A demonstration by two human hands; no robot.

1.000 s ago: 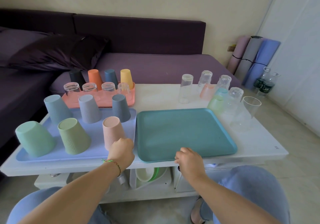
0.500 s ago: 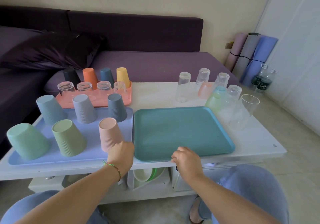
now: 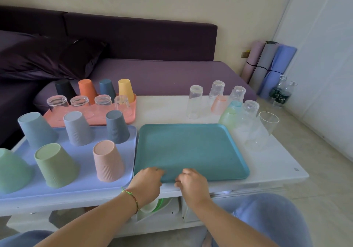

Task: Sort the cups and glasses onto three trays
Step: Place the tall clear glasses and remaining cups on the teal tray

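Observation:
An empty teal tray (image 3: 191, 147) lies at the middle of the white table (image 3: 267, 170). My left hand (image 3: 147, 182) and my right hand (image 3: 191, 183) both grip its near rim, close together. To the left, a lilac tray (image 3: 84, 157) carries several upturned ribbed cups, among them a pink cup (image 3: 108, 161) and a green cup (image 3: 55, 165). Behind it, a coral tray (image 3: 131, 119) holds coloured cups and upturned clear glasses. Loose on the table to the right stand several glasses: a tall clear glass (image 3: 194, 101), a pink-tinted glass (image 3: 219, 104), a green-tinted glass (image 3: 228, 116) and an upright clear glass (image 3: 264, 130).
A purple sofa (image 3: 152, 75) runs behind the table. Rolled mats (image 3: 267, 65) and two bottles (image 3: 280, 94) stand on the floor at the right. A shelf under the table holds a bowl (image 3: 152, 206). My knees sit below the table's near edge.
My left hand has moved right from the lilac tray's near corner onto the teal tray's near rim. My right hand stays at that rim. The view has shifted slightly.

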